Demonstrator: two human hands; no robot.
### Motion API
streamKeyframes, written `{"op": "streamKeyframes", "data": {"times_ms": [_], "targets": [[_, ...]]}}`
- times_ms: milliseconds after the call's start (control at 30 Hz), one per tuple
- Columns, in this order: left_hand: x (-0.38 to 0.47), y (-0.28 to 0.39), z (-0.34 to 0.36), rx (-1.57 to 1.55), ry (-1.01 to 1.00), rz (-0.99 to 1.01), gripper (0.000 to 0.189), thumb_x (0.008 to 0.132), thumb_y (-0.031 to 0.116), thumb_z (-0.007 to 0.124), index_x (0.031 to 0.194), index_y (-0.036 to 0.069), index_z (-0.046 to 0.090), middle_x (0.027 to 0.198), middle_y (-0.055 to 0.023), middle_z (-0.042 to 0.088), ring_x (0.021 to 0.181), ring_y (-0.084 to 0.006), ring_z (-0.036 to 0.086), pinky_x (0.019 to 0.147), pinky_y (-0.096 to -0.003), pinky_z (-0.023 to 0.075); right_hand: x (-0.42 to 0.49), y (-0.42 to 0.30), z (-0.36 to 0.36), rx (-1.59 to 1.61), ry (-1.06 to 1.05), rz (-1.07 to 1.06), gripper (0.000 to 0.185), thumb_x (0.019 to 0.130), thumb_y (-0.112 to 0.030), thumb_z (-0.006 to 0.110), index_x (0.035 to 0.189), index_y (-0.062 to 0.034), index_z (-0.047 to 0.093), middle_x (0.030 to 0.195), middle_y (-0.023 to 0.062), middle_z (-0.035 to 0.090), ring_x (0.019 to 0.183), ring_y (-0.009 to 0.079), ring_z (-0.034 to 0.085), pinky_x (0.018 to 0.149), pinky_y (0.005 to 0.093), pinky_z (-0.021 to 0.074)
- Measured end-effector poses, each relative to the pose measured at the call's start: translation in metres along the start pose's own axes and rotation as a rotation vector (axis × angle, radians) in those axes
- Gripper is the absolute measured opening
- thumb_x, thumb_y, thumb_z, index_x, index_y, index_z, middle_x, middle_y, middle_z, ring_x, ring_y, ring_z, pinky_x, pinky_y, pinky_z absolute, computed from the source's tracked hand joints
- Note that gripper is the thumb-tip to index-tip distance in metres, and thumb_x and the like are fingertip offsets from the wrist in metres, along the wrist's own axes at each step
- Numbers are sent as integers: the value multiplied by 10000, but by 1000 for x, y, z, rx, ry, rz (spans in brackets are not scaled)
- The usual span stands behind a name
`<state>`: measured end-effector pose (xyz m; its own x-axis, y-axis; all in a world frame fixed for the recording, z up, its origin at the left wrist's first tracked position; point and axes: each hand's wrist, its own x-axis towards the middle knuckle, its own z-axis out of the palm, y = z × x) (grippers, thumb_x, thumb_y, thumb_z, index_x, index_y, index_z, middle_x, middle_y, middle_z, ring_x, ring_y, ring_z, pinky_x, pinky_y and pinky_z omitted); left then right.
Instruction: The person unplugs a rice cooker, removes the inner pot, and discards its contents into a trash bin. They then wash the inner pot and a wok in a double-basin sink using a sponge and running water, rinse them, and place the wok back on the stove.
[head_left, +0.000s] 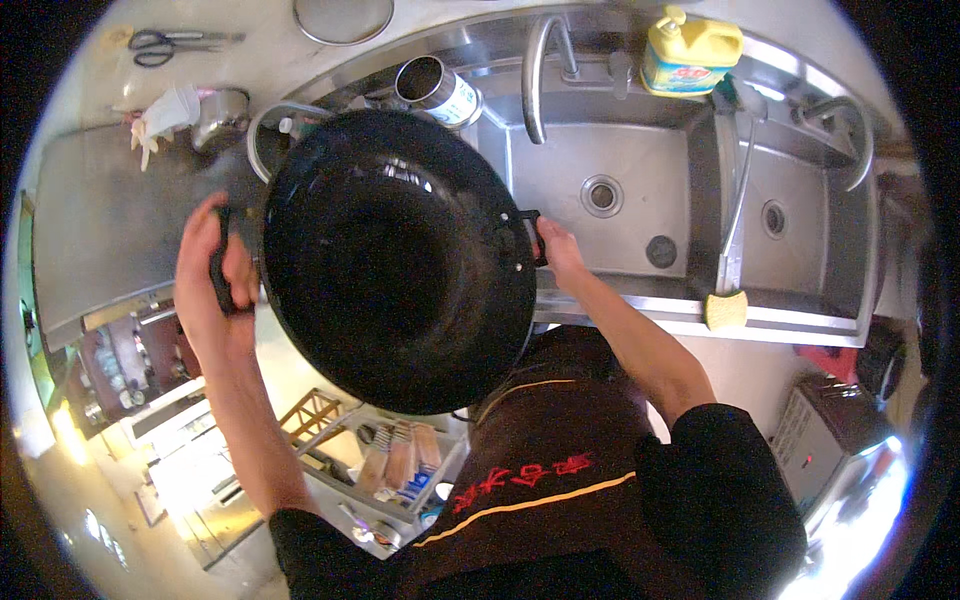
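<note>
A large black wok is held up by its two handles, its dark inside facing the camera. On the left side my left hand grips one black handle. My right hand is closed around the smaller loop handle at the wok's right edge. The wok is in front of the counter and the left end of a stainless steel double sink. A curved faucet rises behind the larger basin. Across the divider between the basins lies a long-handled metal utensil, with a yellow sponge at the front rim.
Behind the sink stand a yellow pump bottle and a metal canister. Scissors, a small metal pot and gloves lie on the left counter. A bin of packets is below the wok.
</note>
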<state>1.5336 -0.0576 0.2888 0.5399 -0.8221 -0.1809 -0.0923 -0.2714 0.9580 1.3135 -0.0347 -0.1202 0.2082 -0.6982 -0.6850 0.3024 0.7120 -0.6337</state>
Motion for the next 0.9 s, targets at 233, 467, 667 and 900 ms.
{"op": "streamKeyframes", "data": {"times_ms": [233,467,667,900], "targets": [[54,-9,-3,-143,-333,-124,281,924,178,552,1149,11,571,580,32,439,432,-71,375,410,-229,308,-70,22,-33,77,190,144,273,953,-272,471,819,-82,614,670,25,559,598,146,489,553,332,375],[42,-83,-202,-225,-80,-288,239,913,162,529,1123,61,582,581,37,456,419,-59,359,379,-217,295,-116,79,50,-114,17,153,267,925,-299,501,870,-72,631,747,15,555,638,132,496,593,296,388],[-56,-204,-435,-583,117,-137,301,940,191,511,1216,76,551,540,47,386,404,-62,346,374,-221,313,-140,72,169,-456,-93,-126,298,971,-305,508,840,-62,621,657,-2,529,581,105,482,546,271,379],[-142,-327,-598,-635,402,-55,262,973,297,519,1096,66,535,545,26,404,404,-90,355,412,-254,367,-169,104,341,-551,-269,-276,285,984,-315,510,904,-61,611,639,18,537,568,103,493,542,257,386]]}}
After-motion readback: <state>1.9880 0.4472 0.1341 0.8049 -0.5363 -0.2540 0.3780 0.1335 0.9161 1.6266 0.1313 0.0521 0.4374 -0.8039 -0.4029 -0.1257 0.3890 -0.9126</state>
